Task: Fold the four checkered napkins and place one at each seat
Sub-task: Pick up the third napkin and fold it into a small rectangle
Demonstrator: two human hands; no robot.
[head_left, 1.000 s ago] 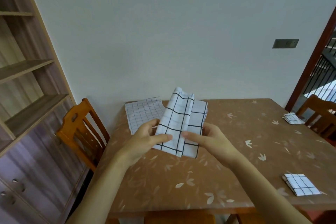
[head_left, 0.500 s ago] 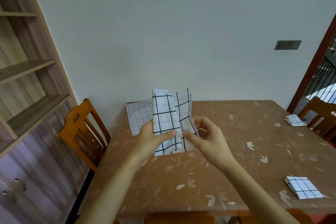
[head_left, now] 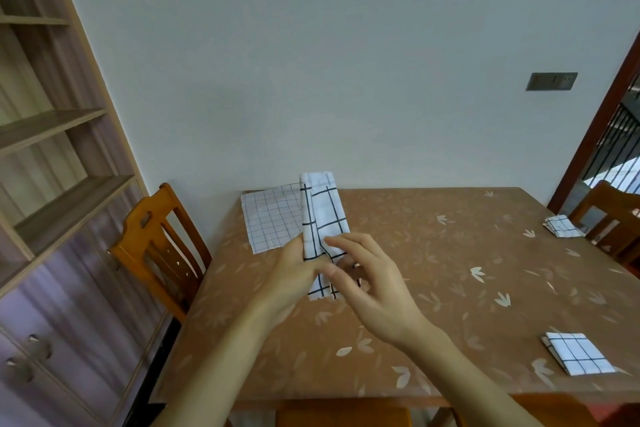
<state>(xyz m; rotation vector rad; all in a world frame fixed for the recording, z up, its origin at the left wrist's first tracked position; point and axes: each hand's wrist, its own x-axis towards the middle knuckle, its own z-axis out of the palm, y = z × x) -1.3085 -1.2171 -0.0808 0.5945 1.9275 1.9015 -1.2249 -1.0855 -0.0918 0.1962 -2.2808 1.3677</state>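
Observation:
Above the brown table (head_left: 408, 288) I hold a white napkin with a wide black check (head_left: 323, 218), folded into a narrow upright strip. My left hand (head_left: 294, 276) pinches its left lower edge. My right hand (head_left: 367, 276) grips its lower right part, fingers curled round the cloth. A fine-checked napkin (head_left: 272, 218) lies flat and unfolded at the far left corner. One folded napkin (head_left: 576, 352) lies at the near right, another (head_left: 562, 226) at the far right edge.
An orange wooden chair (head_left: 156, 246) stands at the table's left side, another chair (head_left: 614, 222) at the far right. Wooden shelves and a cabinet (head_left: 52, 184) line the left wall. A chair back (head_left: 343, 412) shows under the near edge.
The napkin has gone from a wide, half-open shape to a narrow upright strip. Both hands have come closer together at its lower end.

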